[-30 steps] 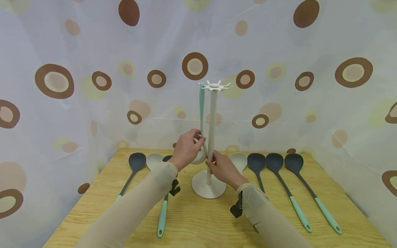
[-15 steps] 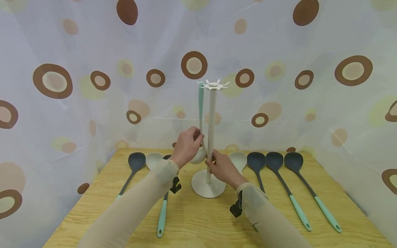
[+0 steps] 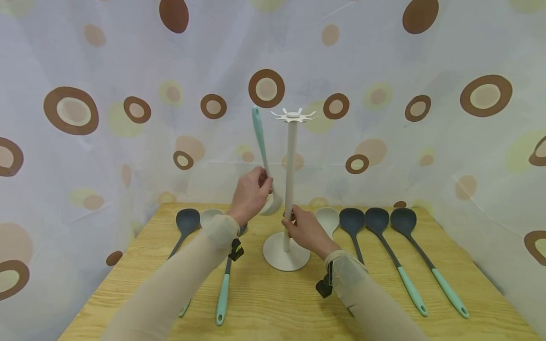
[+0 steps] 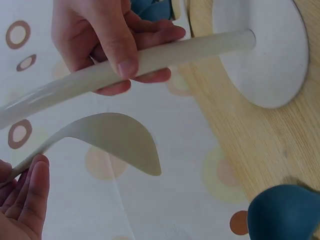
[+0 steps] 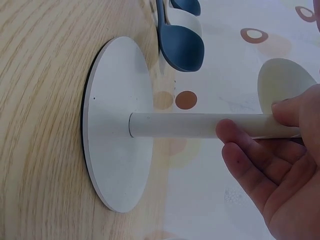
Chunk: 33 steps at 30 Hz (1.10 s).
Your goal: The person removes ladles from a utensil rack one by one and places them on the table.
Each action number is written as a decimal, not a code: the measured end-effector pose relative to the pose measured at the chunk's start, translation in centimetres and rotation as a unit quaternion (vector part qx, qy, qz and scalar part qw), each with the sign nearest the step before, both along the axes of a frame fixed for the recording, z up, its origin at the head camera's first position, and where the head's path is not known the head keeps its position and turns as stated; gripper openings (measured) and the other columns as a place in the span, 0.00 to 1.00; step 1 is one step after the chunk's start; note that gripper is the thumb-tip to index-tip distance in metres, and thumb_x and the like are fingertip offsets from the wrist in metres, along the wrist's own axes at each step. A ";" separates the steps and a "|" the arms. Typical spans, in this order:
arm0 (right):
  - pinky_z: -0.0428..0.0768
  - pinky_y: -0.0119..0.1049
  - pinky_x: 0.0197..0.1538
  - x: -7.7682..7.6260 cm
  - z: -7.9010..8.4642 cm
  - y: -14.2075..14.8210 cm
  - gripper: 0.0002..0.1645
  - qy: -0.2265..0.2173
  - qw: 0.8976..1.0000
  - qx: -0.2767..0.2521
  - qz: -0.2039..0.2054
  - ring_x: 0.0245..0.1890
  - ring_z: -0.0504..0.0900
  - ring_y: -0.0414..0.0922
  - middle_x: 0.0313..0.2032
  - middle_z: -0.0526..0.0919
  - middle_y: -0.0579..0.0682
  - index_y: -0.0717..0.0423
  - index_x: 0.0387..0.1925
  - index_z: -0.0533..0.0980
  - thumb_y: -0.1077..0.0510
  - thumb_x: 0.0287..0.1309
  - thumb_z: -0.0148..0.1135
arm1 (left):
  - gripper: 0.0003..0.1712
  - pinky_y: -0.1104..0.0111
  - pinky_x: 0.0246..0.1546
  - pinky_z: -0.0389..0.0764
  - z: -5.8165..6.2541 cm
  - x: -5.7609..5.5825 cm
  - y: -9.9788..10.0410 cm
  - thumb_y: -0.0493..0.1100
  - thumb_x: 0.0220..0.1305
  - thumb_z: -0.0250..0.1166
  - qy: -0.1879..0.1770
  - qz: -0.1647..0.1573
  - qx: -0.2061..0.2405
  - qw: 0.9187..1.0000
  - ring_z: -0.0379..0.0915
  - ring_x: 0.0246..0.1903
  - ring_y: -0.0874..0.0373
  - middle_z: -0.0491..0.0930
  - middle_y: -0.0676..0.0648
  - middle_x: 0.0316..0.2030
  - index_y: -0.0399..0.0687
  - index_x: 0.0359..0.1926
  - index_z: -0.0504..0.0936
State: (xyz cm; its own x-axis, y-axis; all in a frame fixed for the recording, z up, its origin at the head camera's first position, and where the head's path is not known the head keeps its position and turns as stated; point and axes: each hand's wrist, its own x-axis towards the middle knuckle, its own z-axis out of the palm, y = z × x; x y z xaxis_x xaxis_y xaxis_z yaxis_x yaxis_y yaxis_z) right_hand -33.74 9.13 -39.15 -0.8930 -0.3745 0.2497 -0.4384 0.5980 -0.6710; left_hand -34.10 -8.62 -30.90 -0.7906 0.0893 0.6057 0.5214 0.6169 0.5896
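Note:
My left hand (image 3: pixel 249 194) pinches the neck of a pale ladle (image 3: pixel 259 128) with a mint handle. The ladle leans to the left, its handle end up and apart from the white hook ring (image 3: pixel 293 116) atop the stand. Its bowl (image 4: pixel 117 140) faces the pole in the left wrist view. Lower on the white utensil stand (image 3: pixel 291 166), my right hand (image 3: pixel 309 231) grips the pole, thumb and fingers round it (image 5: pixel 280 165). The stand is upright, its round base (image 5: pixel 120 165) flat on the table.
Left on the wooden table (image 3: pixel 260 303) lie a dark ladle (image 3: pixel 187 220), a white one (image 3: pixel 210 216) and another dark one (image 3: pixel 222 298), partly behind my left arm. On the right lie a white one (image 3: pixel 326 220) and several dark ones (image 3: pixel 377 220). A patterned curtain (image 3: pixel 384 57) hangs behind.
The ladle's handle end has come away from the hook ring, moving left and slightly up with my left hand, and now tilts. My right hand has stayed on the pole.

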 end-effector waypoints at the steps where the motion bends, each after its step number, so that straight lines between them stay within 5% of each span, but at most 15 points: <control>1: 0.77 0.35 0.29 0.0 0.0 0.0 0.10 -0.002 1.000 0.000 0.000 0.26 0.81 0.43 0.34 0.81 0.49 0.49 0.42 0.70 0.49 0.64 0.53 | 0.06 0.71 0.28 0.76 0.0 0.1 -0.2 0.45 0.66 0.55 0.000 0.002 -0.003 1.000 0.74 0.24 0.66 0.78 0.53 0.26 0.48 0.37 0.74; 11: 0.78 0.36 0.30 0.1 0.0 -0.1 0.11 -0.008 1.000 -0.004 0.007 0.27 0.82 0.45 0.37 0.81 0.53 0.50 0.43 0.70 0.49 0.64 0.52 | 0.03 0.70 0.26 0.73 -1.5 1.2 -2.2 0.42 0.65 0.55 0.036 -0.018 -0.106 0.994 0.70 0.23 0.64 0.76 0.55 0.25 0.49 0.35 0.74; 19: 0.77 0.36 0.29 0.1 0.2 -0.1 0.10 -0.001 1.000 0.006 0.009 0.26 0.81 0.42 0.34 0.81 0.54 0.50 0.42 0.70 0.49 0.65 0.52 | 0.04 0.75 0.27 0.71 -3.9 1.6 -3.2 0.41 0.65 0.53 0.083 -0.051 -0.206 0.974 0.67 0.25 0.69 0.70 0.58 0.26 0.52 0.32 0.71; 25: 0.75 0.36 0.27 -0.1 0.4 0.1 0.09 0.006 1.000 0.026 0.015 0.23 0.77 0.39 0.29 0.79 0.50 0.50 0.39 0.69 0.49 0.66 0.50 | 0.05 0.76 0.24 0.67 -5.5 1.8 -3.8 0.40 0.66 0.50 0.087 -0.084 -0.241 0.963 0.60 0.22 0.67 0.66 0.57 0.27 0.52 0.32 0.69; 30: 0.74 0.36 0.28 0.0 0.6 0.4 0.09 -0.007 0.999 0.033 0.023 0.24 0.77 0.41 0.29 0.78 0.51 0.50 0.40 0.69 0.49 0.66 0.49 | 0.04 0.77 0.27 0.72 -6.5 2.0 -4.2 0.38 0.64 0.55 0.108 -0.102 -0.263 0.953 0.68 0.26 0.66 0.72 0.55 0.32 0.49 0.39 0.74; 33: 0.74 0.36 0.29 0.1 0.6 0.7 0.09 -0.015 0.999 0.033 0.023 0.25 0.77 0.42 0.30 0.79 0.51 0.50 0.40 0.69 0.50 0.66 0.49 | 0.13 0.76 0.32 0.75 -7.2 2.2 -4.4 0.33 0.58 0.61 0.114 -0.099 -0.312 0.938 0.74 0.31 0.64 0.76 0.53 0.37 0.49 0.45 0.77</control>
